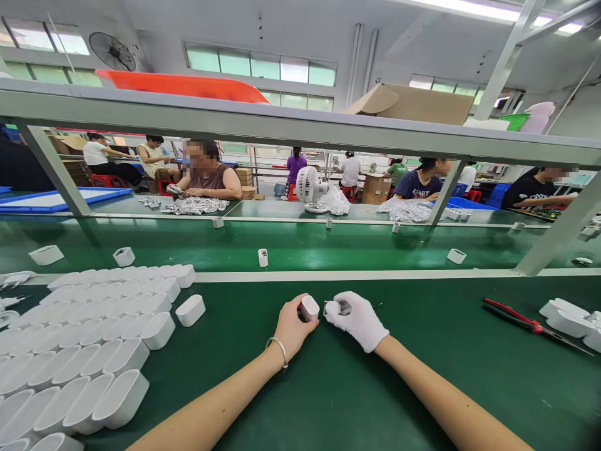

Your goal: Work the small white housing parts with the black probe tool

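My bare left hand [290,324], with a bracelet at the wrist, grips a small white oval plastic housing [310,308] between thumb and fingers above the green bench. Close on its right, my right hand [359,321] wears a white glove, its fingers pinched together. A small part shows at those fingertips, mostly hidden, and its kind is unclear. A narrow gap separates the two hands. One loose white housing [190,311] lies left of my left hand, beside long rows of the same open-topped housings [121,397].
Red-and-black pliers [530,323] lie at the right near more white housings [570,319]. Beyond the bench, a green conveyor belt [319,247] carries spaced white housings. A shelf beam [300,128] crosses overhead. Several people sit on the far side, near a white fan [307,186].
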`<state>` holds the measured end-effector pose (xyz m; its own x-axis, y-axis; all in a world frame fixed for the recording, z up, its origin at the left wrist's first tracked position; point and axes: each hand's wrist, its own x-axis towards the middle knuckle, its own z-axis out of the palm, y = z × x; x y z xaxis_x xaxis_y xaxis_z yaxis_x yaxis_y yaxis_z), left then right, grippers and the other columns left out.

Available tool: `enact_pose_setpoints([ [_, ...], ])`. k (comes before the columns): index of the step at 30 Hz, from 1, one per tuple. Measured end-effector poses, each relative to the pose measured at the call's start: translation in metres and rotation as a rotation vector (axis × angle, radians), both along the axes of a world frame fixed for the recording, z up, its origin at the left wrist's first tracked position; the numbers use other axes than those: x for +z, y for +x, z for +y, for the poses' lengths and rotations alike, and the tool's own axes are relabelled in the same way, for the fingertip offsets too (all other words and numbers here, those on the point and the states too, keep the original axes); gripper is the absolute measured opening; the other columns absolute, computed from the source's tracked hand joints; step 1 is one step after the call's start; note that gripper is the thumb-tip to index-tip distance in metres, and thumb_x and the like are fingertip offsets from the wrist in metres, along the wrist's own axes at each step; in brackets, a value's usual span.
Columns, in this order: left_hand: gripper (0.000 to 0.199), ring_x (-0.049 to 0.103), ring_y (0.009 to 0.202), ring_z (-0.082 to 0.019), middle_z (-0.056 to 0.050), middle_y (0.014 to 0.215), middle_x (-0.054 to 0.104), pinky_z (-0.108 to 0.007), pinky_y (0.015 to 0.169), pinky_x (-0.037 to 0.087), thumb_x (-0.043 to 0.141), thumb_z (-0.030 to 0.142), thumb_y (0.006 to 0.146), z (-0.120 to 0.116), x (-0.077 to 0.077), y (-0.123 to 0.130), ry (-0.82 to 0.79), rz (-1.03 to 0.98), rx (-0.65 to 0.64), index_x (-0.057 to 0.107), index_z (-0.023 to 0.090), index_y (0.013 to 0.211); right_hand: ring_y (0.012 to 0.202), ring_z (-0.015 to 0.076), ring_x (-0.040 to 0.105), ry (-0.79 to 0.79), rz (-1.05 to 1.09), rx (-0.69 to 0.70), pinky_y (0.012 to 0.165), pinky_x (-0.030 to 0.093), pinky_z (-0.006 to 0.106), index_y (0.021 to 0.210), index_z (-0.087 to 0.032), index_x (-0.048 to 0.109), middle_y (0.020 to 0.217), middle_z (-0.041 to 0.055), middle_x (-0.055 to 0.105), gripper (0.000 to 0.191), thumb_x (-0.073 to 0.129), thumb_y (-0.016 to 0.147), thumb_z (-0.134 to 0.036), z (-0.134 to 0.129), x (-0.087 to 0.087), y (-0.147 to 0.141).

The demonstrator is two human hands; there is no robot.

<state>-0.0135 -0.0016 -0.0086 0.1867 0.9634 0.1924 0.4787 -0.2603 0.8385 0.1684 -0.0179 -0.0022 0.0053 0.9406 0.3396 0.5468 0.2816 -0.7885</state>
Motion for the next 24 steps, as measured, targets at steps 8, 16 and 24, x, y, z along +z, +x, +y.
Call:
enact_pose_setpoints([
  [8, 0.060, 0.050, 0.109, -0.024, -0.002, 0.115, 0.063, -0.036, 0.091, 0.043, 0.057, -0.003, 0.061, -0.002, 0.009, -0.002, 0.133, -0.074, -0.143, 0.062, 0.026, 0.113, 0.102, 0.0198, 0.062, 0.407, -0.045, 0.209, 0.087, 0.055, 0.036, 0.111, -0.021, 0.060, 0.115, 0.0094, 0.062, 0.031, 0.055, 0.081, -0.014, -0.003, 0.000, 0.000],
  [16, 0.066, 0.047, 0.110, -0.023, -0.004, 0.114, 0.061, -0.038, 0.094, 0.042, 0.054, -0.011, 0.059, 0.002, 0.002, -0.003, 0.159, -0.091, -0.138, 0.062, 0.024, 0.114, 0.098, 0.0178, 0.063, 0.739, -0.397, 0.215, 0.083, 0.056, 0.029, 0.116, -0.023, 0.056, 0.114, 0.0110, 0.061, 0.034, 0.054, 0.084, -0.014, -0.006, 0.002, 0.001],
  [24, 0.068, 0.047, 0.107, -0.022, -0.002, 0.107, 0.063, -0.039, 0.100, 0.038, 0.050, -0.017, 0.056, 0.000, 0.005, -0.002, 0.212, -0.096, -0.157, 0.066, 0.025, 0.108, 0.081, 0.0158, 0.060, 0.688, -0.676, 0.202, 0.069, 0.053, 0.027, 0.107, -0.023, 0.058, 0.102, 0.0078, 0.062, 0.026, 0.054, 0.082, -0.016, -0.008, 0.009, -0.001],
])
